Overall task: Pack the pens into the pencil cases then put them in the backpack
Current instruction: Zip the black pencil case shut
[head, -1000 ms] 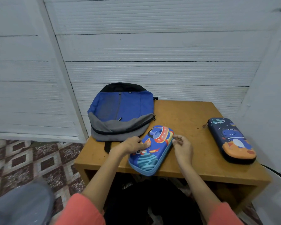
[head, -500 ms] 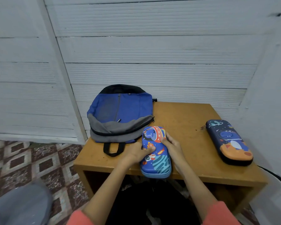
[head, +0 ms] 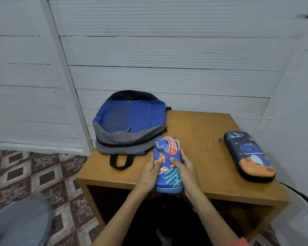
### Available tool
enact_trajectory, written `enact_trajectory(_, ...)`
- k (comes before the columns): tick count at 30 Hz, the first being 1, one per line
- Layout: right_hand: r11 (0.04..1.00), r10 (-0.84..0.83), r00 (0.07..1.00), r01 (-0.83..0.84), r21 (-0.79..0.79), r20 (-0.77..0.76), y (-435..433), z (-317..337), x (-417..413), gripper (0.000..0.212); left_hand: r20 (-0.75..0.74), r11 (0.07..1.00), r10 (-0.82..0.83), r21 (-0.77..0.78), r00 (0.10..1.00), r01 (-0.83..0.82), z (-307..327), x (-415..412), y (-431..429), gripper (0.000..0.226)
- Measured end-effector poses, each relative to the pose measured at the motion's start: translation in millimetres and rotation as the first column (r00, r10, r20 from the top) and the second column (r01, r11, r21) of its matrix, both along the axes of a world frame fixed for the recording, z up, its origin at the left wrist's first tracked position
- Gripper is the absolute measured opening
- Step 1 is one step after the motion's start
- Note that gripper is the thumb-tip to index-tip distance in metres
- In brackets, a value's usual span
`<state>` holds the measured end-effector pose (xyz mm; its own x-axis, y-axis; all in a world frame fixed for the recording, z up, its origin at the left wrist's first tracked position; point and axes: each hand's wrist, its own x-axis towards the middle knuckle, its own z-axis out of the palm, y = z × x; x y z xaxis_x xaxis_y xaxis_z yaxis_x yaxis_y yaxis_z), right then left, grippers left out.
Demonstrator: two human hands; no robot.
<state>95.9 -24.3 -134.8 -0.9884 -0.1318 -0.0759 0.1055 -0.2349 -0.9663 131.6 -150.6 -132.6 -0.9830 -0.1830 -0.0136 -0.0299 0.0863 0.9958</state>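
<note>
Over the last second the blue rocket pencil case [head: 166, 148] has swung from a diagonal to lie straight at the table's [head: 199, 132] front edge. The left hand [head: 149, 172] and right hand [head: 187, 170] now clasp its long sides, thumbs on the lid. It looks shut and no pens show, so it seems squared up either for opening or for lifting to the backpack [head: 130, 121]; the dark pencil case [head: 249, 155] lies untouched, well apart on the right.

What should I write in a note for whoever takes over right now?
Hands: left hand and right hand both grip the light blue pencil case by its sides, thumbs on top, at the front edge of the table.
The dark pencil case lies closed on the right, untouched.
The backpack lies flat at the back left; neither case is in it.
No pens in view, so packing cannot be confirmed.
Left: both cases into the backpack.
</note>
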Motion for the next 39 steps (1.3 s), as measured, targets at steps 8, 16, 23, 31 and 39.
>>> enact_trajectory(8,1.0,0.01,1.0,-0.01,0.022,0.009,0.3,5.0,-19.0,0.054,0.003,0.996,-0.052,-0.079,0.999,0.052,5.8,-21.6,-1.1,0.03)
enact_trajectory(16,0.997,0.003,1.0,-0.003,0.081,0.003,5.5,4.3,-35.9,0.055,0.021,0.987,-0.029,-0.157,0.999,0.032,2.8,-41.9,2.4,0.043)
enact_trajectory(23,0.988,0.007,1.0,-0.007,0.154,-0.001,13.2,7.0,-46.6,0.051,-0.044,0.981,-0.031,-0.195,0.999,0.022,2.8,-54.3,9.2,0.033)
enact_trajectory(31,0.984,0.007,1.0,-0.007,0.176,0.003,20.5,3.1,-53.8,0.055,-0.04,0.983,-0.04,-0.181,0.998,0.032,-3.5,-66.3,15.6,0.034)
enact_trajectory(39,0.981,-0.018,1.0,0.018,0.191,-0.002,51.2,9.0,-59.4,0.055,-0.037,0.977,-0.056,-0.208,0.998,0.047,-9.5,-84.6,46.2,0.044)
